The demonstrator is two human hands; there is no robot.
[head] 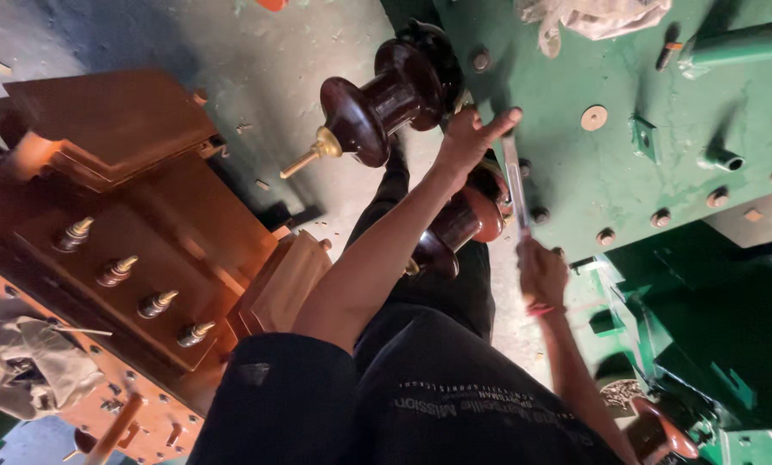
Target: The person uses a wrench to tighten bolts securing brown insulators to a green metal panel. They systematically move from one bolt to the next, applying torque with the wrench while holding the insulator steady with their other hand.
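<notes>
Dark clothing of the person fills the bottom edge. Further up, the right hand is clenched around the lower end of a long metal spanner, which reaches up to the left hand; its spread fingers steady the top of the tool against the left edge of the green tank cover, beside a brown porcelain insulator. Probably the spanner is stiff and heavy; the insulator seems fragile.
</notes>
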